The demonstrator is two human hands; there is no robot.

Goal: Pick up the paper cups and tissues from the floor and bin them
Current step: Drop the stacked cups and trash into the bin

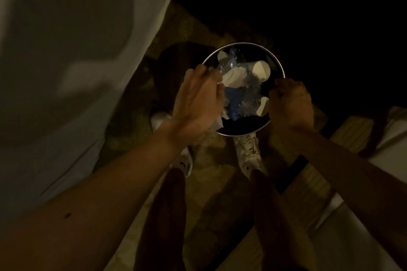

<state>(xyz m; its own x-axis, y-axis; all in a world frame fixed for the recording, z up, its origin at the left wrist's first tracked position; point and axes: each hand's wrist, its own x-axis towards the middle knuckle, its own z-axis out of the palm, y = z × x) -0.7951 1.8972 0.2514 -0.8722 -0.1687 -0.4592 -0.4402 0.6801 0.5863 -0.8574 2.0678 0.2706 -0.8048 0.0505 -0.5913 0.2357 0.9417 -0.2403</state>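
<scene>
Both bare forearms reach forward and down, side by side. Back of left grip faces up, fingers stretched forward, tips blurred, hold unclear. Fingers of right grip curled into fist, thumb on top, nothing seen inside. Grips apart.

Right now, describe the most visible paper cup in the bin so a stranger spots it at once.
Find the round metal-rimmed bin on the floor. At its far right side a paper cup lies on its side, its pale round end showing. The two other cups are half hidden; this one shows whole.
</scene>
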